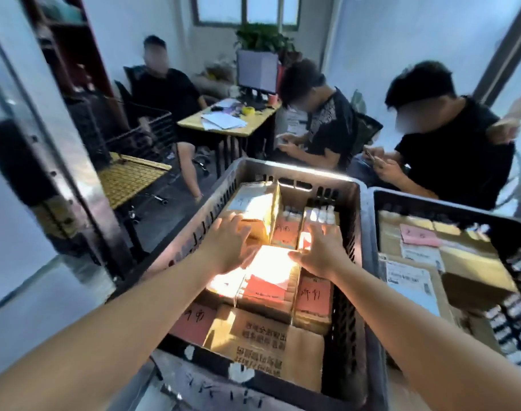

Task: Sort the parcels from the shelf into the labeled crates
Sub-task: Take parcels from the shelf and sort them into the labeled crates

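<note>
A dark plastic crate in front of me is packed with several cardboard parcels, many bearing red or pink handwritten labels. Both my arms reach into it. My left hand lies with straight fingers on the left side of a brightly lit parcel with a red label. My right hand rests with spread fingers on that parcel's right side. A large brown box with printed text lies at the crate's near end. Whether either hand grips the parcel is not plain.
A second dark crate with more parcels stands at the right. Three seated people are beyond the crates, two looking at phones. A desk with a monitor stands behind them. A metal shelf post rises at the left beside a yellow mesh table.
</note>
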Demonstrator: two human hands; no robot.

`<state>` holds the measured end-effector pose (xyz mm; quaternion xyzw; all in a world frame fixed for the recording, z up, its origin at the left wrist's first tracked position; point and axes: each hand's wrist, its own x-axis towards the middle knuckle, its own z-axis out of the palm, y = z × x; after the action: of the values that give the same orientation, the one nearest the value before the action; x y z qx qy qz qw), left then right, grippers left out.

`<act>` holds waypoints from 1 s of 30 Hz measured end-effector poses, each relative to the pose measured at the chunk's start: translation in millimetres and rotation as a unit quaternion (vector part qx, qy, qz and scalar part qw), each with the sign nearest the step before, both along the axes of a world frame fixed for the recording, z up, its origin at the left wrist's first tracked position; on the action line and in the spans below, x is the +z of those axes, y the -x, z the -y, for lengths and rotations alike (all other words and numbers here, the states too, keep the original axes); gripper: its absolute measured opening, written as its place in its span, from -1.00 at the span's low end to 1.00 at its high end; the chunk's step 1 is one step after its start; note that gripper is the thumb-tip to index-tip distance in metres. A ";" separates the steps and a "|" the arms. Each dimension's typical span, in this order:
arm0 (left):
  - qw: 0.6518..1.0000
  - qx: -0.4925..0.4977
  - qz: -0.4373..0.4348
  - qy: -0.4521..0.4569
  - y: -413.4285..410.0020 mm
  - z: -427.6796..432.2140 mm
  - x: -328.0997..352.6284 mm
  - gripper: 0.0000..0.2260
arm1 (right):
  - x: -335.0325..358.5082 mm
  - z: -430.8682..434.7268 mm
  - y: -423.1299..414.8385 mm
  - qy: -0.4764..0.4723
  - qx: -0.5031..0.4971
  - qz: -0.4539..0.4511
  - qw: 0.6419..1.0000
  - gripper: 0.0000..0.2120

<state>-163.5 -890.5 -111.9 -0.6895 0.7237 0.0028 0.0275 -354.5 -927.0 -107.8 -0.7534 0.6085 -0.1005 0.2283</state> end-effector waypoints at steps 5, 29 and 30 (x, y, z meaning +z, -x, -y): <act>0.997 0.078 0.016 0.014 0.6 -40.5 20.3 -0.48 | 15.1 -18.5 -1.6 0.036 0.075 -0.001 0.997 -0.22; 0.949 0.307 -0.001 0.078 -37.8 -262.7 47.6 -0.52 | 52.0 -184.2 -97.3 0.130 0.348 0.087 0.924 -0.34; 0.946 0.317 -0.005 0.075 -40.3 -281.4 46.7 -0.52 | 50.3 -199.3 -103.1 0.130 0.358 0.084 0.921 -0.34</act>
<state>-123.2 -609.1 -65.3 -0.8833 0.4662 -0.0392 -0.0304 -251.4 -727.7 -57.5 -0.9326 0.2587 -0.1531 0.1997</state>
